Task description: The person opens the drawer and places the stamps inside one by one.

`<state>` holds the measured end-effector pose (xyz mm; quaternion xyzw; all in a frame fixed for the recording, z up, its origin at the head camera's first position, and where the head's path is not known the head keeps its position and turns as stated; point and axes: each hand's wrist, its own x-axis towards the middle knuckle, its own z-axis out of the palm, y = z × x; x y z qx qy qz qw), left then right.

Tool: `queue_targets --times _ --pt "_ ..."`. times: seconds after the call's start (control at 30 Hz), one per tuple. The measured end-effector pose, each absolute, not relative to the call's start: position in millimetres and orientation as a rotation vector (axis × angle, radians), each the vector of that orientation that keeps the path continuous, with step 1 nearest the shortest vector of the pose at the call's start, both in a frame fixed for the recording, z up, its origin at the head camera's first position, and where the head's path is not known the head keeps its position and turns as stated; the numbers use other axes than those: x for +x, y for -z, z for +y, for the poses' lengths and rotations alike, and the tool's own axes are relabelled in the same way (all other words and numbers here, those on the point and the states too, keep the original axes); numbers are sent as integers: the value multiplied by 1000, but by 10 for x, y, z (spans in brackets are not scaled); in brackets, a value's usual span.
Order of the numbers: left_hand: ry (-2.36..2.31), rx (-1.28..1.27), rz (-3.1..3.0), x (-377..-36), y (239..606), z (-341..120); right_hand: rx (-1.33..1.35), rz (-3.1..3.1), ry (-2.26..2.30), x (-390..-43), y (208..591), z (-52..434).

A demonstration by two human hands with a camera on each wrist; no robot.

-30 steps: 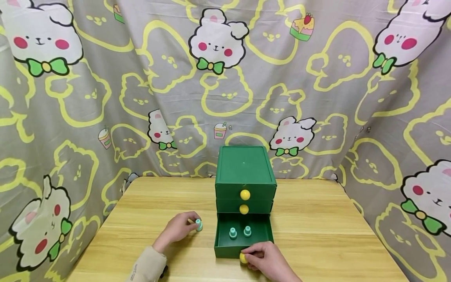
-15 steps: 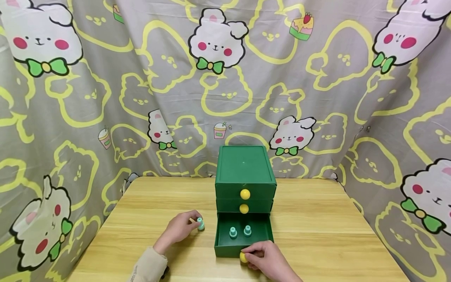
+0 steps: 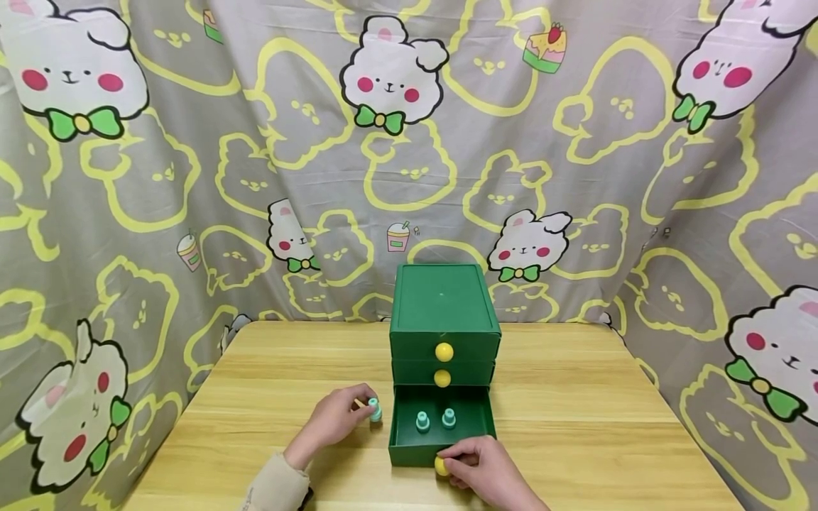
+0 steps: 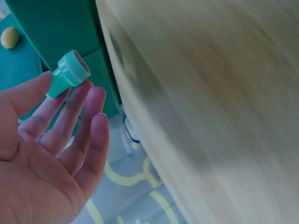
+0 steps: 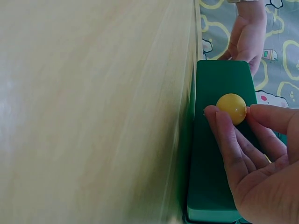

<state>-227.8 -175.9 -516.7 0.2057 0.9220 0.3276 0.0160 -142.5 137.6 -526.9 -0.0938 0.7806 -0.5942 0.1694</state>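
My left hand (image 3: pixel 335 419) pinches a small teal stamp (image 4: pixel 74 70) between thumb and fingertips. Its wide end shows a dark reddish face in the left wrist view. This hand is over the table, just left of the pulled-out bottom drawer (image 3: pixel 409 456) of a green cabinet (image 3: pixel 442 301). Two similar teal stamps (image 3: pixel 423 421) stand upright inside that drawer. At the drawer's front, my right hand (image 3: pixel 488 468) grips the round yellow knob (image 5: pixel 231 107) with thumb and fingers.
Two upper drawers are closed, with a top yellow knob (image 3: pixel 444 352) and a middle yellow knob (image 3: pixel 442 378). The cabinet stands on a wooden table (image 3: pixel 575 411). A patterned curtain (image 3: pixel 409 177) hangs behind and at both sides.
My left hand has moved a little to the right with the stamp, closer to the drawer. My right hand and the drawer have not moved.
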Motion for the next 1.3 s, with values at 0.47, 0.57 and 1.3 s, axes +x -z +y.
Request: queue_targets --times 0.47,0.57,1.3 --pt "-1007 673 2834 -2171 5083 -1605 -257 2214 1674 -1428 5281 1396" --pt "-1004 670 2834 -2169 5092 -1605 -271 2211 1680 -1423 5287 1394" --pt "-892 752 3019 -2084 4899 -1441 -297 2245 1672 -1439 5276 1404"
